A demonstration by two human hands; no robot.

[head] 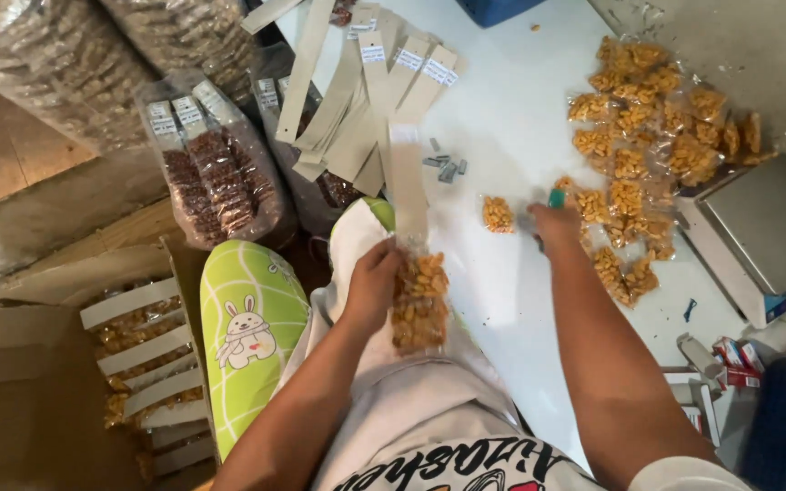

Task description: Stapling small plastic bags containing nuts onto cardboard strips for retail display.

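Here, packing snack packets.
Left hand (370, 282) grips a clear peanut bag with card header (418, 300); right hand (557, 223) closes on a green-handled stapler (557, 198); stapling seems next, needing alignment.

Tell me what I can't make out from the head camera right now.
- Right hand: its own back hides the fingers; only a green tip of what it grips shows.
- Left hand: fingertips hidden behind the snack packet.
- Scale: display cut off by the right edge.
- Staples: small, blurred.
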